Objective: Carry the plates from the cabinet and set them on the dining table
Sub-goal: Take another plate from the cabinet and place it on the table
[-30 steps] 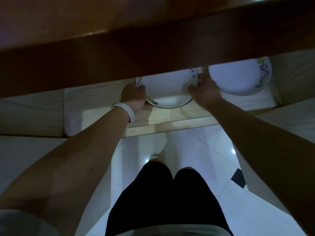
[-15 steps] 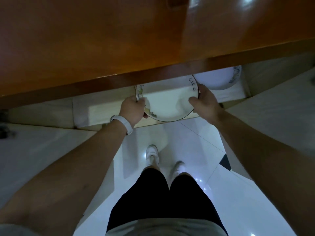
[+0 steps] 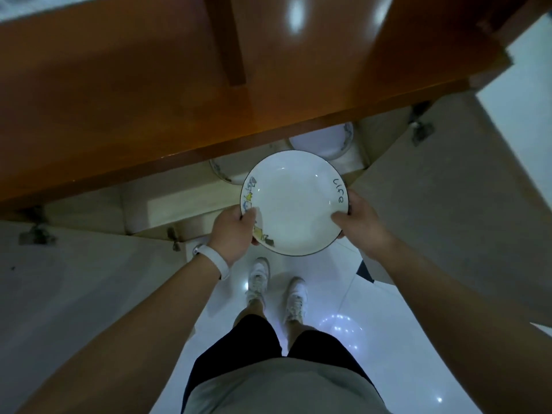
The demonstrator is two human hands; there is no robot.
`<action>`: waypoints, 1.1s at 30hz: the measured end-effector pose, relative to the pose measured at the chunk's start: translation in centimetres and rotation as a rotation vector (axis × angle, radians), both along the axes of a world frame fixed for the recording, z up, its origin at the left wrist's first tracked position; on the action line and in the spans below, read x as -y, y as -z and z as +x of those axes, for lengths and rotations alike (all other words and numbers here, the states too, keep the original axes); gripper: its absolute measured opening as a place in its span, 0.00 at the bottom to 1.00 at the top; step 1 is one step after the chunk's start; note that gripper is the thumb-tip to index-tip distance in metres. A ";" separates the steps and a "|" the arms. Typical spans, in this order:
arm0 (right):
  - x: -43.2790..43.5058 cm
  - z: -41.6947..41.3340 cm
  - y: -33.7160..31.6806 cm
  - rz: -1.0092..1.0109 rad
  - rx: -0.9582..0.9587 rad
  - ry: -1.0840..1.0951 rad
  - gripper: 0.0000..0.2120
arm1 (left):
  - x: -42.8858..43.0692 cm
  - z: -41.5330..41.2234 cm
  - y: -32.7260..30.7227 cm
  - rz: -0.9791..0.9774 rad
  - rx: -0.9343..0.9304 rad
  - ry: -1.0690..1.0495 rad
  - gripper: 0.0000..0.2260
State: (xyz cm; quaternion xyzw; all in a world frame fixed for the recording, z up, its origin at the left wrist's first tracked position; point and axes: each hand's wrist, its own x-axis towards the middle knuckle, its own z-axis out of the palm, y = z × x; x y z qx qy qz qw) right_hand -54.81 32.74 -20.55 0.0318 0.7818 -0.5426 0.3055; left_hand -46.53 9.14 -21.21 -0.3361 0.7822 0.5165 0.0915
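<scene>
The person is holding one plate in both hands, level and face up, out past the front edge of the shelf and over the floor.

The left hand is gripping the near-left rim, its thumb lying across the printed figures. The right hand is gripping the near-right rim just below the word "Life", its thumb resting on the inner face. The fingers under the plate are hidden on both sides. Each grip is closing on the rim and neither hand is free.

A second plate is sitting at the right corner of the shelf. A third plate is showing only as a sliver at the shelf's back edge, under the cabinet top. The place where the plates are to be set down is not in view.

Judgement: the lift-out appears finished and the carry is about to begin, with at least two plates remaining. To do the carry well:
- Keep the plate level and both thumbs on the rim.
- Draw it toward the body before rising, as the cabinet top is overhanging its far edge.
- Turn with care, as the left door and right door are standing open on either side.
- Step carefully, as the floor is looking glossy.
</scene>
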 end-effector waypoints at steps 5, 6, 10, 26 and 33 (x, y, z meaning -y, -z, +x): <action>-3.3 2.2 -3.5 -0.001 -0.032 0.090 0.18 | -2.3 0.0 -3.2 0.045 -0.073 0.080 0.14; -3.9 2.6 -4.2 -0.003 -0.042 0.111 0.18 | -2.6 -0.2 -3.9 0.047 -0.082 0.106 0.14; -5.5 4.4 -7.5 0.016 -0.084 0.256 0.16 | -3.5 -0.9 -6.8 0.054 -0.133 0.228 0.16; -8.5 12.8 -17.1 0.156 -0.273 0.749 0.18 | -9.0 -6.7 -12.5 0.126 -0.319 0.728 0.16; -10.1 20.2 -18.3 0.161 -0.260 1.075 0.14 | -14.8 -5.6 -14.5 0.192 -0.352 1.020 0.20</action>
